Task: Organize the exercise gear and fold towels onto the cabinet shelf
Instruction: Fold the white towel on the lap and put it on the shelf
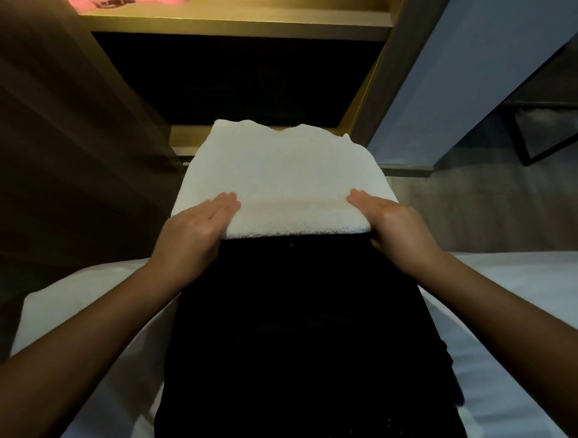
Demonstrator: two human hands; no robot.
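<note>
- Pinching the near left corner of the folded white towel point(281, 178) with the left hand point(198, 229), fingers straight and flat on top, thumb tucked out of sight under the edge
- Doing the same at the near right corner with the right hand point(395, 226), fingers flat on top, thumb hidden beneath
- Keeping both hands level with each other and well apart, one at each end of the near edge, neither nearer the cabinet point(369, 93)
- Holding the towel so that its near edge runs crosswise from hand to hand and the rest reaches straight ahead, away from the body; cannot tell for sure which way the long axis runs
- Carrying it above a stretch of black cloth point(297, 328), with the white bed point(516, 281) showing on either side
- Meeting, in this view, the front lip of the lower shelf point(187, 139) with the towel's far edge, the dark opening lying just beyond it
- Higher up, an upper shelf point(237, 26) with a pink thing point(125, 3) on it
- Probably calls for a straight, even push forward with both hands, with no turn of the towel
</note>
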